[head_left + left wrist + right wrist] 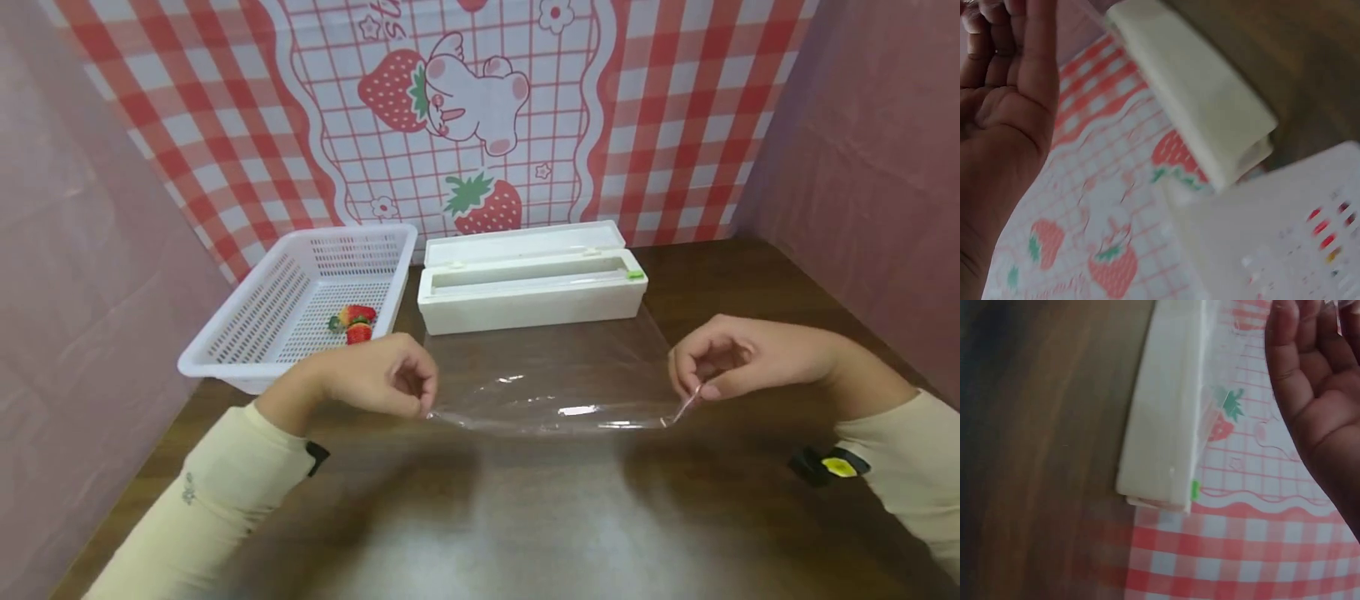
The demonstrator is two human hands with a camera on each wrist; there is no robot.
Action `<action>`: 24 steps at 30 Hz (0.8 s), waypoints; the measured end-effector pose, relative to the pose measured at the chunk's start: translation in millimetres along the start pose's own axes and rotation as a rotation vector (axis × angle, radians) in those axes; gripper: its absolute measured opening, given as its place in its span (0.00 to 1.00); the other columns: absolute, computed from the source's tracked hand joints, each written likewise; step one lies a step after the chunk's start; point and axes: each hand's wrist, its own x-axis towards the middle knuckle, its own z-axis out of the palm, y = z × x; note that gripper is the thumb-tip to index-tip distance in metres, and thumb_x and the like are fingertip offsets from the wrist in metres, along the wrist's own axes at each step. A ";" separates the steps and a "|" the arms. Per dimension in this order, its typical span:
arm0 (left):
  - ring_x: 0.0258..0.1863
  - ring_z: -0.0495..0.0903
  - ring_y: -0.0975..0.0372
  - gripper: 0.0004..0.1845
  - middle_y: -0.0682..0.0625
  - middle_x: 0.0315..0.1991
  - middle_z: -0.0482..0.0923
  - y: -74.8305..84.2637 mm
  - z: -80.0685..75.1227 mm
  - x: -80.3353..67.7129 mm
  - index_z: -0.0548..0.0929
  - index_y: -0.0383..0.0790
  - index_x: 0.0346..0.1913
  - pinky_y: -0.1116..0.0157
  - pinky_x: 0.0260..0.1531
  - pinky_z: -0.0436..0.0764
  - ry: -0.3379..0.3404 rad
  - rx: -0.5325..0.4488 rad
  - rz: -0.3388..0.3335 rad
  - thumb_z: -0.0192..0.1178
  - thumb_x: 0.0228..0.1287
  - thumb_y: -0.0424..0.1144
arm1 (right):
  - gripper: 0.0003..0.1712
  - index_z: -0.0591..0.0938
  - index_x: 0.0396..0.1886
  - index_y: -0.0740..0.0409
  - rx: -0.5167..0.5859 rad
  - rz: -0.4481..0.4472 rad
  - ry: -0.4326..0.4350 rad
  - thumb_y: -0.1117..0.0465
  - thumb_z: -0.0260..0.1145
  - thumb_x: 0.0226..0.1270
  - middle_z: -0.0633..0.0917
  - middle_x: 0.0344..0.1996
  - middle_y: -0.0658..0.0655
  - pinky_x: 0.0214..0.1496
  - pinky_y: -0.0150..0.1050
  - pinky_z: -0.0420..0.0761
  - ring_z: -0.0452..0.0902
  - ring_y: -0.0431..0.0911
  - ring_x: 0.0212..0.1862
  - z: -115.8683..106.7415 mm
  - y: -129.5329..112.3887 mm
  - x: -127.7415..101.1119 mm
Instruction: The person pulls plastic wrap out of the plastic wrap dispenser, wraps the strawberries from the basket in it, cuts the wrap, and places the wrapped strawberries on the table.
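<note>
A sheet of clear plastic wrap (555, 392) stretches between my two hands over the dark table. My left hand (382, 375) pinches its near left corner, and my right hand (727, 358) pinches the near right one, where the film bunches a little. From there the wrap runs back to a long white wrap dispenser box (532, 300), whose lid (525, 242) stands raised behind it. A small green slider (635, 274) sits at the box's right end. In the left wrist view the palm of the left hand (1004, 100) shows, and the right wrist view shows the right hand (1319, 381) with curled fingers.
Left of the box stands a white plastic basket (300, 242) with slotted walls. A few strawberries (358, 325) lie at its right side. Behind everything hangs a red checked cloth (555, 100) with strawberry prints, and pinkish cloth walls (877, 167) flank the table (525, 517).
</note>
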 end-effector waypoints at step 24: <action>0.22 0.70 0.73 0.08 0.62 0.20 0.74 -42.3 51.7 32.2 0.85 0.44 0.27 0.75 0.25 0.72 -0.221 0.389 -0.120 0.74 0.43 0.33 | 0.26 0.82 0.49 0.48 -0.195 0.484 -0.185 0.59 0.77 0.46 0.81 0.47 0.44 0.56 0.39 0.74 0.74 0.41 0.52 33.8 34.2 6.6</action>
